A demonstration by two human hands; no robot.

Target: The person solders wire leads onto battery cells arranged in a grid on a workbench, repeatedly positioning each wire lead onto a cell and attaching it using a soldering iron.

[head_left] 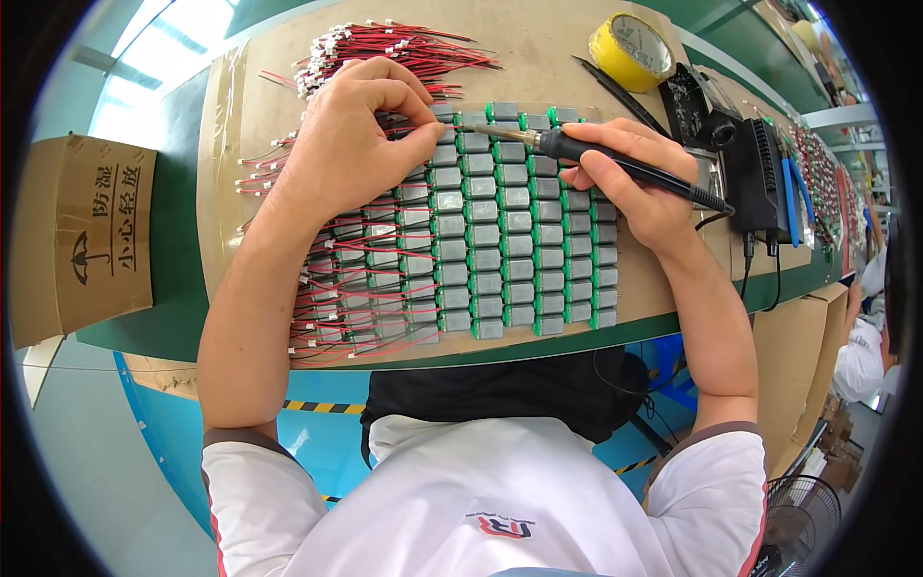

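Observation:
Rows of small grey battery cells (484, 234) with green circuit-board ends lie side by side on a brown cardboard sheet (644, 279). Red and black wires with white plugs trail from the cells in the left columns. My left hand (361, 135) is over the upper left of the rows, thumb and forefinger pinched on a thin red wire (452, 126). My right hand (639, 168) grips the black handle of a soldering iron (598, 154). Its metal tip points left, close to that wire and the top row of cells; whether it touches is too small to tell.
Behind my left hand is a pile of red wires with white plugs (385, 48). At the back right are a yellow tape roll (632, 50), a black pen-like tool (620, 96), an iron stand (702, 106) and a black soldering station (755, 178). A cardboard box (82, 231) stands left.

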